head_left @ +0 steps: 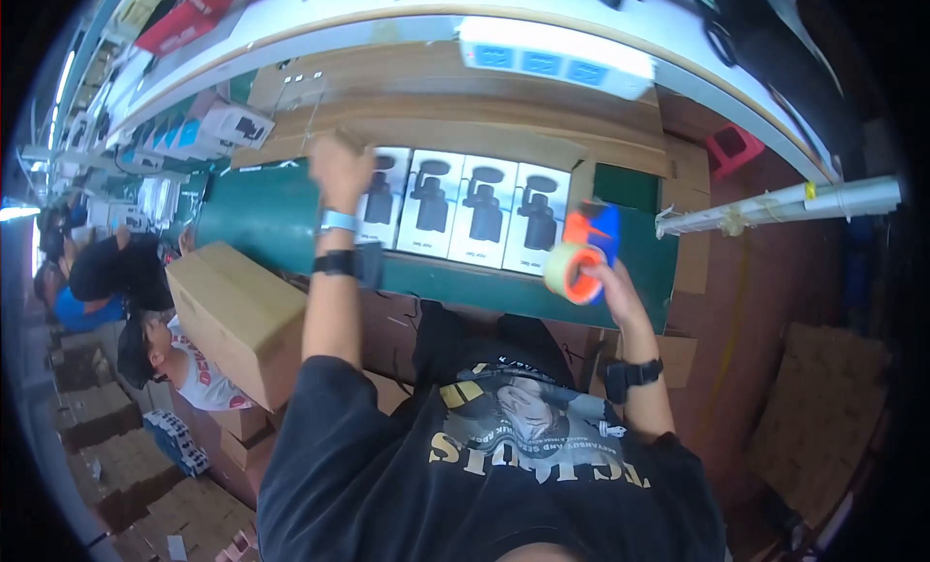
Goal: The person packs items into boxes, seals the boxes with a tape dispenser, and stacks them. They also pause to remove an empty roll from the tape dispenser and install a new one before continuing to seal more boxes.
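A row of several white boxes printed with a dark device stands side by side on the green tabletop. Brown cardboard of an open carton shows along their far side and at their right end. My left hand is at the left end of the row, smeared by motion; its fingers cannot be made out. In my right hand is an orange and blue tape dispenser with a pale roll of tape on it. I hold it just right of the last white box, over the table.
A closed brown carton stands at the left, beside a co-worker. A white box with blue panels is on the shelf edge ahead. A white tube juts in from the right. A red stool stands beyond the table.
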Action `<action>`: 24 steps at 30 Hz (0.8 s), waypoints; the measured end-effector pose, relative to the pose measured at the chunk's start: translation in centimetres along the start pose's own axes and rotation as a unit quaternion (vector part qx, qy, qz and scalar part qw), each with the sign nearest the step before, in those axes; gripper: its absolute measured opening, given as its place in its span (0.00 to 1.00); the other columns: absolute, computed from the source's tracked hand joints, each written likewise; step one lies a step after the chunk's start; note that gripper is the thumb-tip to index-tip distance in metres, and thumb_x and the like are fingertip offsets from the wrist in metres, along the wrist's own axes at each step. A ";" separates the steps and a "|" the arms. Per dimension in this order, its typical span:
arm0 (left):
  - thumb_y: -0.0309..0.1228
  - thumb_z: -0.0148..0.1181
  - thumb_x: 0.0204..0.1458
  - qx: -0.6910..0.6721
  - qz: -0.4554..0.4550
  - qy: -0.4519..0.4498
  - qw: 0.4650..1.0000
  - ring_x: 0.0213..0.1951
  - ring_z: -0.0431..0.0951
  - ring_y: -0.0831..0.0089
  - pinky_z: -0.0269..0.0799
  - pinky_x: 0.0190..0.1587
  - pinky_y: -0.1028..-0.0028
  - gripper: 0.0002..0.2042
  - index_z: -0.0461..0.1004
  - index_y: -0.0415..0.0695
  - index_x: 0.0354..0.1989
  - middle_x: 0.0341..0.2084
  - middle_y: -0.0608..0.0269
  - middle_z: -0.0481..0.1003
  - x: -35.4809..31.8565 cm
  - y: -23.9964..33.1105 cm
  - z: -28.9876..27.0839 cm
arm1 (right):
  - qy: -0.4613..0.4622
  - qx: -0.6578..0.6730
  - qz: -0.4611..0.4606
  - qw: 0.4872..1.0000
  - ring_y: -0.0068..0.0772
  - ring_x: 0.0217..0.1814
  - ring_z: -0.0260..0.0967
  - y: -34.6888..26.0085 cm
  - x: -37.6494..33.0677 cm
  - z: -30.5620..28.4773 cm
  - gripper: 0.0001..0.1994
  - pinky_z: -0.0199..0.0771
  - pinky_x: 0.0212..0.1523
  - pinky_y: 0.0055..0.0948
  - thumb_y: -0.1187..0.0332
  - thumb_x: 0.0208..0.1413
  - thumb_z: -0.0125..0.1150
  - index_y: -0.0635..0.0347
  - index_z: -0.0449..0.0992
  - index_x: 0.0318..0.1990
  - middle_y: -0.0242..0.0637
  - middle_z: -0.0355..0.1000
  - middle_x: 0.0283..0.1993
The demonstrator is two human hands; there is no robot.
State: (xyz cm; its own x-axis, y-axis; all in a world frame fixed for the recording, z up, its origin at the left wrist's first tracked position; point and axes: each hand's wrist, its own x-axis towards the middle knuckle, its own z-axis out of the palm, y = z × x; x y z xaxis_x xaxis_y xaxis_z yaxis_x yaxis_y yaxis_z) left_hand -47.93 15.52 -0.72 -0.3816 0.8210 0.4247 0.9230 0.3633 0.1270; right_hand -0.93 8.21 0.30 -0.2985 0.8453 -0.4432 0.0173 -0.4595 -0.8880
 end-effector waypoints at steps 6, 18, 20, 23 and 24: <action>0.46 0.64 0.50 -0.125 -0.224 -0.254 0.933 0.48 0.78 0.40 0.73 0.54 0.53 0.24 0.80 0.30 0.35 0.40 0.33 0.79 -3.2 -9.7 3.1 | -0.011 -0.318 0.002 0.948 0.54 0.58 0.73 -2.3 6.9 2.3 0.23 0.70 0.59 0.40 0.55 0.49 0.60 0.67 0.80 0.45 0.59 0.77 0.49; 0.38 0.60 0.54 -0.106 0.037 -0.303 0.947 0.30 0.77 0.36 0.73 0.34 0.48 0.20 0.76 0.28 0.23 0.23 0.31 0.74 -0.5 -3.4 -10.3 | 0.169 -0.438 0.036 0.882 0.61 0.40 0.77 -11.3 2.4 0.6 0.21 0.75 0.44 0.49 0.55 0.48 0.66 0.73 0.81 0.30 0.62 0.75 0.29; 0.37 0.60 0.55 -0.131 0.029 -0.303 0.944 0.29 0.76 0.36 0.73 0.34 0.48 0.19 0.76 0.27 0.26 0.23 0.32 0.74 -1.1 -5.4 -6.7 | 0.170 -0.447 0.062 0.876 0.61 0.42 0.77 -10.5 4.6 0.7 0.21 0.75 0.44 0.47 0.57 0.49 0.66 0.73 0.80 0.34 0.63 0.76 0.32; 0.39 0.59 0.56 -0.148 -0.006 -0.347 0.926 0.34 0.77 0.34 0.75 0.39 0.48 0.21 0.74 0.26 0.41 0.30 0.28 0.75 -3.9 -7.4 -2.1 | 0.166 -0.417 0.023 0.893 0.49 0.46 0.77 -5.3 5.8 0.5 0.22 0.75 0.47 0.43 0.60 0.50 0.64 0.73 0.78 0.45 0.58 0.78 0.41; 0.40 0.59 0.58 -0.128 -0.006 -0.402 0.906 0.40 0.78 0.32 0.76 0.45 0.49 0.25 0.72 0.25 0.51 0.37 0.25 0.75 -4.5 -6.1 -0.9 | 0.160 -0.373 -0.051 0.912 0.38 0.48 0.78 -4.5 6.8 1.1 0.24 0.74 0.49 0.40 0.62 0.52 0.62 0.72 0.75 0.53 0.51 0.79 0.45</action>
State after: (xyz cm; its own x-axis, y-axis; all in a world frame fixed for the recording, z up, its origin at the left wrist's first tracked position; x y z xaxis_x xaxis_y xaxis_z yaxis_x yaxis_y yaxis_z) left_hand -51.85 9.23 -2.63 -0.2093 0.9107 -0.3561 0.8604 0.3446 0.3755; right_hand -4.08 15.77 1.42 -0.0432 0.9645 -0.2607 0.6860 -0.1610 -0.7095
